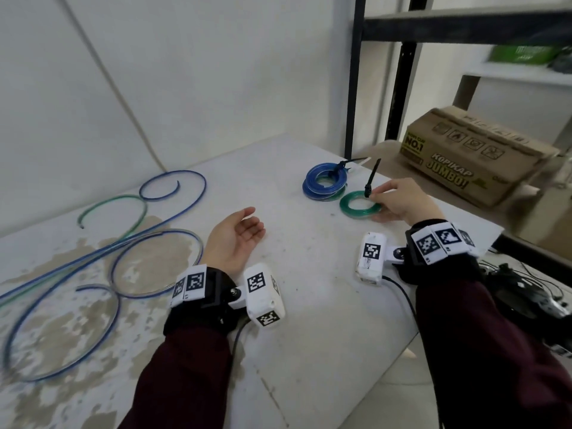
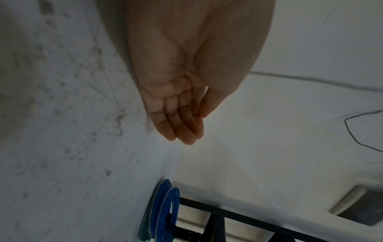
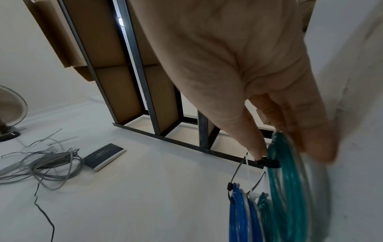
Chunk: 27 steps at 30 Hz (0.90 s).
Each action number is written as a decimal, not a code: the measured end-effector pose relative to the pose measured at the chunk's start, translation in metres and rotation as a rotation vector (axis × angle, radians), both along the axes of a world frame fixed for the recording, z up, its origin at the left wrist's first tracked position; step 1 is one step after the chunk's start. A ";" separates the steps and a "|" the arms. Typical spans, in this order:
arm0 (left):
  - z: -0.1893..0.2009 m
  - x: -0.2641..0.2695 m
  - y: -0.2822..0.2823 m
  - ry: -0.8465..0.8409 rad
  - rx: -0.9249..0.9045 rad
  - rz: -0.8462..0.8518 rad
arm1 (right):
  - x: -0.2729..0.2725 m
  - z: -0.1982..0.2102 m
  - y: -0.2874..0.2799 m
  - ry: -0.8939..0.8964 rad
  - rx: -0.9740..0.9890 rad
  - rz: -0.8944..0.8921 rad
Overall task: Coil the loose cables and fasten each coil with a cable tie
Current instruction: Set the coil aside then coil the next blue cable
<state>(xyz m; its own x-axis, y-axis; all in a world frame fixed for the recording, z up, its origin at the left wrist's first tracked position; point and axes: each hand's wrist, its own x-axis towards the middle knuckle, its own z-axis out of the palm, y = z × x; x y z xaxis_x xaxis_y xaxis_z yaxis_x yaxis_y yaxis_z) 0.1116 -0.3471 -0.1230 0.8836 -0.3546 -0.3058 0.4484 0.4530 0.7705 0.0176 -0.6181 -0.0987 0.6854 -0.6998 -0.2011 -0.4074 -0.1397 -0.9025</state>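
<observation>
At right of centre in the head view, the right hand point(image 1: 399, 201) pinches the green coil point(image 1: 360, 207) at its black tie point(image 1: 371, 178), whose tail sticks up, likely to set the fastened coil down beside the blue coils point(image 1: 325, 181) already tied. The left hand point(image 1: 233, 236) lies palm up and relaxed on the surface point(image 1: 309, 289), holding nothing. Loose cables point(image 1: 117, 243) sprawl at left, not yet coiled, so the free hand probably goes there next.

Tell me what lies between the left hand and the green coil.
Only bare table top between left hand and green coil, seen in the head view.
</observation>
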 end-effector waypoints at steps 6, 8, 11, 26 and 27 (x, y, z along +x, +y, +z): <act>0.000 -0.003 0.001 -0.044 0.015 -0.010 | 0.001 0.014 0.012 0.243 -0.349 0.073; 0.001 -0.005 0.001 -0.054 0.016 -0.012 | -0.001 0.022 0.026 0.216 -0.471 0.097; 0.002 -0.008 0.002 -0.071 0.016 -0.017 | 0.003 0.031 0.055 0.010 -0.439 0.218; 0.087 0.003 0.156 -0.738 1.031 0.053 | 0.085 0.041 0.254 0.057 -0.295 1.191; 0.091 0.001 0.169 -0.747 1.075 0.055 | 0.088 0.040 0.270 0.100 -0.361 1.277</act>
